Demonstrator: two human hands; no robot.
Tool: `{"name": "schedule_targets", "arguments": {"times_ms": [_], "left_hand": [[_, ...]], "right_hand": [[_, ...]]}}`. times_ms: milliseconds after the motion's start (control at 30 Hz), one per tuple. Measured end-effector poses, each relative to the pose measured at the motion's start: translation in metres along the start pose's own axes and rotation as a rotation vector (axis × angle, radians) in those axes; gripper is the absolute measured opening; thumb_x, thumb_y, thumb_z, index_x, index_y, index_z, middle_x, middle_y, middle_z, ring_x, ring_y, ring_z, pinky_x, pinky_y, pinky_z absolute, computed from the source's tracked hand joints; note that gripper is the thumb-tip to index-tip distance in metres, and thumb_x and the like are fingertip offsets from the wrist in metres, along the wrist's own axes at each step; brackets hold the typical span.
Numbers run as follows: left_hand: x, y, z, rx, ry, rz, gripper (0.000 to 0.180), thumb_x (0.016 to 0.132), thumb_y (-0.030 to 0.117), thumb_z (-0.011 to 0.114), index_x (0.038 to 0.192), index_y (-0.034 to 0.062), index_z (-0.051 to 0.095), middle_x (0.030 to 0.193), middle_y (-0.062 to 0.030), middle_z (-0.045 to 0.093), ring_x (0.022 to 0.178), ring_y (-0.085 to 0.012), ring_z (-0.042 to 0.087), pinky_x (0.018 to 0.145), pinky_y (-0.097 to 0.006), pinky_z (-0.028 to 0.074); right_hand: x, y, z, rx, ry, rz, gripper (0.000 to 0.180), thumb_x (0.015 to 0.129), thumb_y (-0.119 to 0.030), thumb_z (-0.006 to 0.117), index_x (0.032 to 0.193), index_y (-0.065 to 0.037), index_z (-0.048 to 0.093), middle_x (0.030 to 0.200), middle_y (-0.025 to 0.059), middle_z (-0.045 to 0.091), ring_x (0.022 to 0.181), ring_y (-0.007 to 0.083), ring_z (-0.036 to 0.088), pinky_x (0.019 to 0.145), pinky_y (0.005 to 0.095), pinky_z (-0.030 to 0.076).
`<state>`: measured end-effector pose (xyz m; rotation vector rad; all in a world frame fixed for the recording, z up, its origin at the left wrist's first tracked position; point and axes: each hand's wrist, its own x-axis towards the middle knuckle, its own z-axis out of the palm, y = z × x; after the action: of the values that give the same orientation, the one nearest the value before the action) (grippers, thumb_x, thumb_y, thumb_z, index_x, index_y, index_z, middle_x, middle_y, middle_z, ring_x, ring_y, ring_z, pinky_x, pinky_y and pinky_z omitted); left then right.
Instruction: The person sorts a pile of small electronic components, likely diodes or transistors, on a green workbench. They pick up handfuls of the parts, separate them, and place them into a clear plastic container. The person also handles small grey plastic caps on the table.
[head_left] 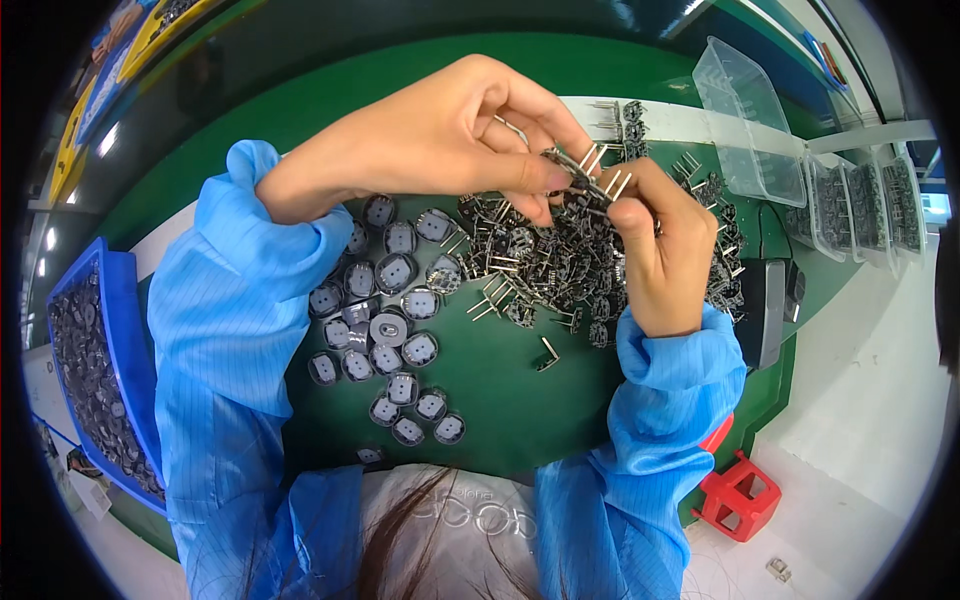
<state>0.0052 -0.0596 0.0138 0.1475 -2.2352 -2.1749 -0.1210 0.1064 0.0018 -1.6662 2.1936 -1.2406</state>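
Observation:
Both of my hands are raised over the green tabletop (470,410), pinching a small black circuit board with pale metal pins (590,183) between them. My left hand (460,130) grips it from the upper left with thumb and fingers. From the right, my right hand (668,240) holds its other end, thumb toward me and fingers curled behind. Beneath the hands spreads a heap of similar pinned black boards (545,260). Left of the heap lie several round grey housings with clear rims (396,272). One loose pinned piece (547,354) lies apart in front of the heap.
A blue tray (128,360) full of dark small parts stands at the far left. At the right are a clear plastic bin (745,120), clear bins of boards (868,205) and a black box (765,315). A red stool (740,497) stands on the floor, lower right.

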Motion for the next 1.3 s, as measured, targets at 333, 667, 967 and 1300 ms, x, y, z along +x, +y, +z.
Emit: {"name": "schedule_targets", "arguments": {"times_ms": [333, 667, 967, 1300], "left_hand": [[0.002, -0.005, 0.001, -0.054, 0.078, -0.04, 0.028, 0.08, -0.002, 0.062, 0.107, -0.0056, 0.059, 0.089, -0.0092, 0.063, 0.075, -0.0134, 0.066, 0.069, -0.022, 0.053], [-0.005, 0.004, 0.019, 0.231, 0.232, 0.275, 0.047, 0.069, -0.009, 0.059, 0.115, 0.0003, 0.055, 0.072, 0.0, 0.056, 0.068, -0.0049, 0.058, 0.064, -0.018, 0.048], [-0.006, 0.006, 0.022, 0.272, 0.329, 0.17, 0.023, 0.075, -0.003, 0.064, 0.097, -0.0017, 0.059, 0.072, -0.0018, 0.06, 0.068, -0.0065, 0.06, 0.063, -0.019, 0.05], [-0.007, 0.009, 0.036, 0.273, 0.476, 0.481, 0.013, 0.073, -0.005, 0.068, 0.084, -0.0035, 0.063, 0.079, -0.0089, 0.066, 0.073, -0.0131, 0.066, 0.066, -0.024, 0.055]], "right_hand": [[0.001, 0.011, -0.012, 0.184, -0.078, 0.058, 0.022, 0.082, -0.022, 0.066, 0.084, 0.0, 0.064, 0.069, 0.0082, 0.062, 0.059, 0.0161, 0.056, 0.058, 0.028, 0.044], [-0.001, 0.0, -0.012, 0.655, -0.059, 0.298, 0.018, 0.083, -0.009, 0.065, 0.096, 0.003, 0.067, 0.089, 0.0099, 0.068, 0.082, 0.0126, 0.062, 0.077, 0.0246, 0.048], [0.002, -0.013, 0.007, 0.543, 0.253, 0.092, 0.028, 0.071, -0.008, 0.074, 0.097, 0.001, 0.066, 0.09, 0.0106, 0.068, 0.085, 0.0188, 0.064, 0.08, 0.029, 0.049], [-0.006, -0.006, 0.004, 0.263, 0.218, -0.075, 0.039, 0.062, -0.003, 0.079, 0.099, -0.002, 0.066, 0.092, 0.01, 0.068, 0.083, 0.0198, 0.066, 0.073, 0.0277, 0.051]]}}
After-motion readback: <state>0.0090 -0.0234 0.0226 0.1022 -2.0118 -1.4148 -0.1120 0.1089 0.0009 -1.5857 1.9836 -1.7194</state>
